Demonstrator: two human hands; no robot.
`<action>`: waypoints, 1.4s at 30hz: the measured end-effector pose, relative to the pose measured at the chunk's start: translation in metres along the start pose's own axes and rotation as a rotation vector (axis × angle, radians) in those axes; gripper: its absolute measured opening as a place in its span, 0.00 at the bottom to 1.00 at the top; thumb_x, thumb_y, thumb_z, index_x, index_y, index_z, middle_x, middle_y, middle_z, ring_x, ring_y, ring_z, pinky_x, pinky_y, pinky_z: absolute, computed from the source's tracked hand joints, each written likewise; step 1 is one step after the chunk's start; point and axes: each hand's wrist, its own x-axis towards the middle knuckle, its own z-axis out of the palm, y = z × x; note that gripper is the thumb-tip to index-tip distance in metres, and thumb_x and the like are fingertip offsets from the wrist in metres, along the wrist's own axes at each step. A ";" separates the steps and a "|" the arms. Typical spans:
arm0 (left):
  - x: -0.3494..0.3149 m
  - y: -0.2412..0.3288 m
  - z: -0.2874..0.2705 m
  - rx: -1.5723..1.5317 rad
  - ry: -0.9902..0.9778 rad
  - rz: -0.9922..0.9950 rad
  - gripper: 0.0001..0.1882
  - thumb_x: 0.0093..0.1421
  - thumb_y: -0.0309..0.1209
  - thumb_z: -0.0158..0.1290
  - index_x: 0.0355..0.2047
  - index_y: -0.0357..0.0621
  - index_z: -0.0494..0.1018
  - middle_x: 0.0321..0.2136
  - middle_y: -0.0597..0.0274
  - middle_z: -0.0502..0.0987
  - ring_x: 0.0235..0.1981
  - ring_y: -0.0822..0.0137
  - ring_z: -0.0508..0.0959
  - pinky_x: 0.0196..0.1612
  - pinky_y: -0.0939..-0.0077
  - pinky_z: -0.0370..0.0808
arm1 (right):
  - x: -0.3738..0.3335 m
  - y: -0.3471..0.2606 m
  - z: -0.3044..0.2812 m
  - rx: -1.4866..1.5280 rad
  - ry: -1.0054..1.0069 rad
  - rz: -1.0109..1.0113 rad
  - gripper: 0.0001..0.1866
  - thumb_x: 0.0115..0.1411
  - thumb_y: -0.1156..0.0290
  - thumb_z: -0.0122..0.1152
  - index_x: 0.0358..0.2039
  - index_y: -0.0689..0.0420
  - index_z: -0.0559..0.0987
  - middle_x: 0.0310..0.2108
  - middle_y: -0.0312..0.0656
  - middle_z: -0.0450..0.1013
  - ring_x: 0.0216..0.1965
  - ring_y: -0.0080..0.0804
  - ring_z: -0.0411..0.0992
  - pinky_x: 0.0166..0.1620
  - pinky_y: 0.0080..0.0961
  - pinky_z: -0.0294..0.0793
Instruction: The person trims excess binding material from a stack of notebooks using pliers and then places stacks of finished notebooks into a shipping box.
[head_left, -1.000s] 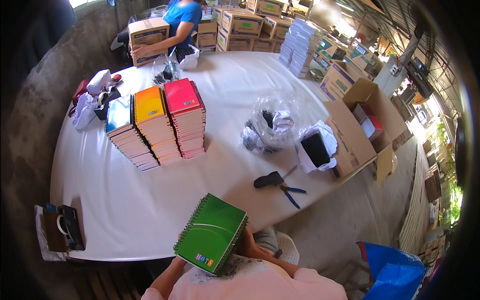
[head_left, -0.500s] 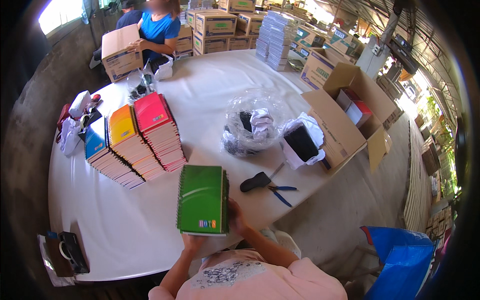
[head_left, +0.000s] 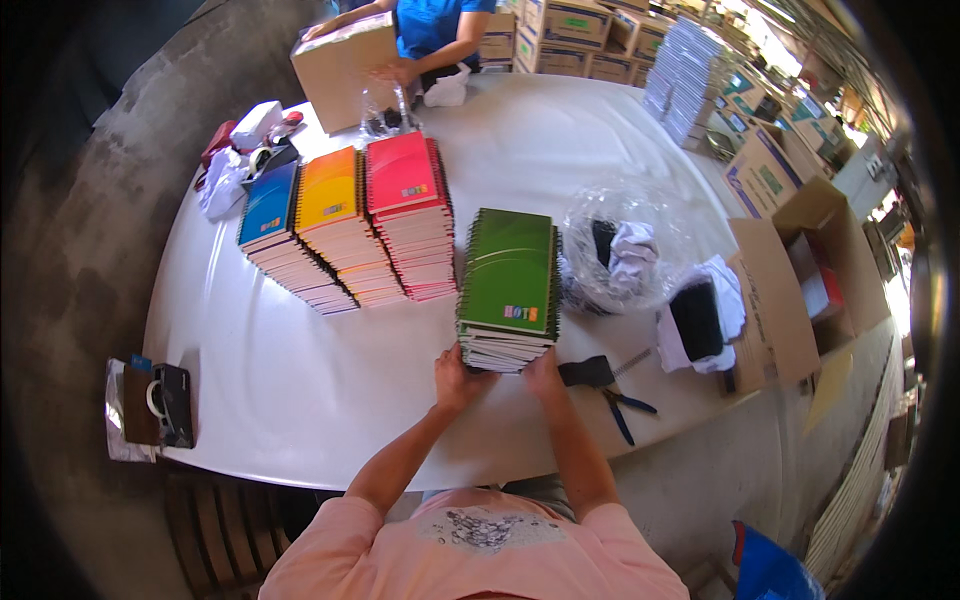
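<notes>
In the head view, the stack of green spiral-bound notebooks now rests flat on the round white table, just right of the red stack; half a second ago a green notebook stood upright in the hands. The left hand and right hand press against the stack's near edge, fingers curled on it. Black-handled pliers lie beside the right hand.

Green-covered notebook stack on white table; left of it, beside each other: pink stack, orange stack, blue stack; right of it, black-handled scissors.
</notes>
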 end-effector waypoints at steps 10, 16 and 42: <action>0.060 0.023 0.021 0.038 -0.079 -0.128 0.51 0.32 0.42 0.67 0.59 0.48 0.57 0.38 0.54 0.76 0.40 0.51 0.73 0.45 0.60 0.66 | 0.077 0.031 -0.036 0.273 0.371 0.400 0.23 0.65 0.54 0.37 0.51 0.55 0.68 0.48 0.38 0.69 0.50 0.32 0.67 0.53 0.33 0.65; 0.094 0.012 0.029 -0.031 0.010 -0.092 0.51 0.32 0.38 0.67 0.59 0.47 0.57 0.38 0.53 0.76 0.40 0.49 0.73 0.44 0.59 0.68 | 0.117 0.036 -0.033 0.274 0.353 0.381 0.25 0.63 0.50 0.39 0.52 0.55 0.68 0.51 0.38 0.68 0.52 0.35 0.65 0.55 0.36 0.64; 0.031 0.007 0.004 -0.548 -0.208 0.170 0.47 0.44 0.31 0.60 0.62 0.40 0.46 0.63 0.43 0.42 0.65 0.46 0.42 0.62 0.55 0.51 | 0.177 0.081 -0.047 0.037 0.118 0.232 0.29 0.61 0.49 0.44 0.56 0.55 0.63 0.53 0.41 0.65 0.55 0.38 0.61 0.57 0.39 0.61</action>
